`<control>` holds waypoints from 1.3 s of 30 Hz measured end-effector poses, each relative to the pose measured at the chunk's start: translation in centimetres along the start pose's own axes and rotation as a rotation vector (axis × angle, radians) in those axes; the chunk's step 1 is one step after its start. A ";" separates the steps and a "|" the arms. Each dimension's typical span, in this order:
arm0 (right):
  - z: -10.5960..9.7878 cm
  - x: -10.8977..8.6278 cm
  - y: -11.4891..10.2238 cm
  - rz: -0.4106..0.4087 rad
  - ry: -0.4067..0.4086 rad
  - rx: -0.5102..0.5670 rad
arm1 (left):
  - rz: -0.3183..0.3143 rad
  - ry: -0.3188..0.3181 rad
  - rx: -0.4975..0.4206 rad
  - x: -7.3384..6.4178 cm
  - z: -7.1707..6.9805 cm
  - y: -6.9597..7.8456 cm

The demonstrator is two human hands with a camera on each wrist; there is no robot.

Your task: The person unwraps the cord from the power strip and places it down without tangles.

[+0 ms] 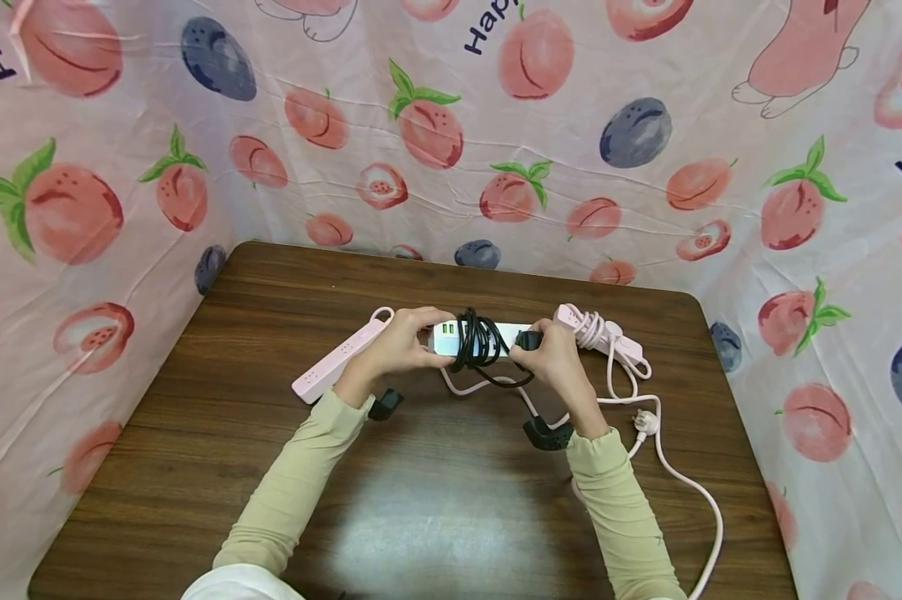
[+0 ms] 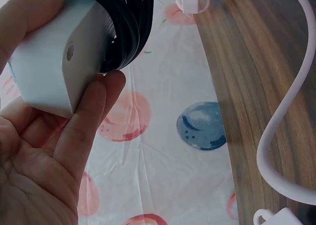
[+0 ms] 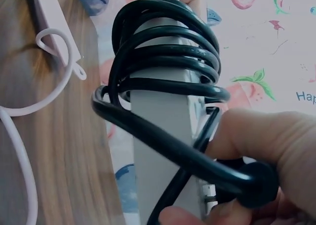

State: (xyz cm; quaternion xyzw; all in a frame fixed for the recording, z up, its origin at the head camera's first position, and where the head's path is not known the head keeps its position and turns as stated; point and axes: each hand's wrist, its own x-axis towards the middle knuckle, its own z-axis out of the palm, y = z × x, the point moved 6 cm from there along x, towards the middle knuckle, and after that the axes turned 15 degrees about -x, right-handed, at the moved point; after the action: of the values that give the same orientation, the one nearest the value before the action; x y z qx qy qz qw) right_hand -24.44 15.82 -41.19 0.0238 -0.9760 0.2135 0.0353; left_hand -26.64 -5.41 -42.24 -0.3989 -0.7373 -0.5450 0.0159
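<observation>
A white power strip [image 1: 445, 342] is held up over the table's far half, with a black cord [image 1: 469, 343] wound round it in several loops. My left hand [image 1: 404, 340] grips its left end, thumb on one side and fingers on the other; the left wrist view shows the strip's bare end face [image 2: 47, 82]. At the other end, my right hand [image 1: 556, 354] pinches the cord's black plug [image 1: 528, 340] against the strip's socket side. In the right wrist view a bit of metal prong [image 3: 211, 199] shows between plug and strip; how far it is in, I cannot tell.
Left of the hands a pink power strip [image 1: 338, 360] lies on the brown wooden table [image 1: 218, 400]. Behind my right hand lies another pink strip [image 1: 628, 348], cord partly wrapped round it. A pink cord [image 1: 691, 481] and plug [image 1: 646, 422] trail along the right. Fruit-print cloth [image 1: 436, 200] surrounds the table.
</observation>
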 end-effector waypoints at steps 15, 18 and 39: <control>0.6 0.1 0.5 -0.019 0.008 -0.029 | 0.021 0.003 0.019 0.1 0.2 0.3; 0.6 0.2 0.6 -0.017 -0.013 -0.019 | 0.017 -0.005 0.022 0.0 0.3 0.4; -0.9 -0.2 -0.5 -0.018 0.101 -0.041 | 0.003 0.024 0.006 0.1 0.7 0.3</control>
State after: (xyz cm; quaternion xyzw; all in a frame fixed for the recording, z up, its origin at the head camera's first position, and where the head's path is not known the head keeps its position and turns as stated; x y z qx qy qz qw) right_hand -24.17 15.77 -40.22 0.0209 -0.9769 0.1940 0.0871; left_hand -26.25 -4.77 -42.23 -0.3933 -0.7380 -0.5476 0.0269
